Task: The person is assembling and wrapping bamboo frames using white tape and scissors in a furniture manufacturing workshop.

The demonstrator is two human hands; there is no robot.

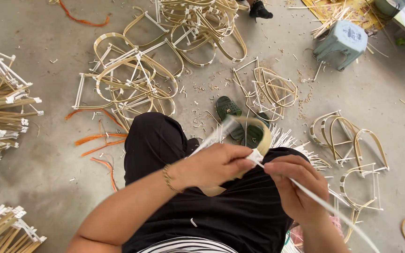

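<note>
My left hand point(214, 164) grips a roll of tape point(258, 133) and pinches a white tape strip against a thin white stick point(326, 206). My right hand point(296, 185) holds that stick just right of the taped spot, and the stick runs down to the lower right. A second pale stick point(212, 137) angles up-left from my left hand. Both hands meet above my lap, over black trousers point(202, 206). A gold bracelet sits on my left wrist.
Bent bamboo frames lie heaped on the concrete floor at top centre point(165, 56) and at right point(352, 154). Bundles of taped sticks point(1, 112) lie at left. Green sandals point(230, 110), a small teal stool point(343, 42) and orange strips point(94, 138) are nearby. Another person's foot shows at the top.
</note>
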